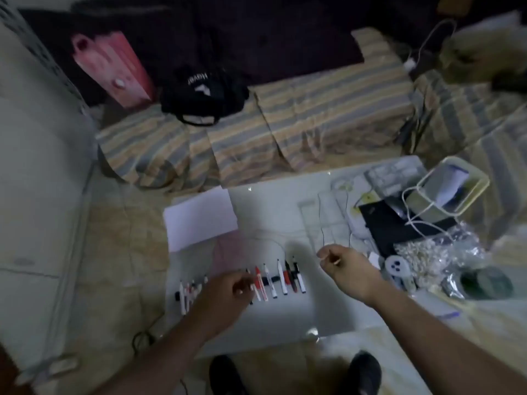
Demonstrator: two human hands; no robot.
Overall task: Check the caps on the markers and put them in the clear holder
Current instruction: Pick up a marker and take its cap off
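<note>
A row of markers point(273, 277) lies side by side on the white table point(285, 315), near its front left part, with a second, tighter bunch of markers point(188, 292) at the left edge. The left hand point(225, 292) sits over the gap between the two groups, fingers curled down among the pens, though the blur hides whether it grips one. The right hand point(345, 269) hovers just right of the row, fingers curled in (something thin and pale seems pinched there; I cannot tell what). The clear holder point(322, 218) stands behind the row, nearly invisible, thin dark wires crossing it. A white sheet of paper point(199, 218) overhangs the table's back left corner. To the right crowd a black flat case point(399, 226), a lidded plastic box point(453, 189) with a white cable, and crinkled bags point(433, 252). Bare table surface lies in front of the markers. The pens are mostly white-barrelled with black or red caps; one is red throughout.
</note>
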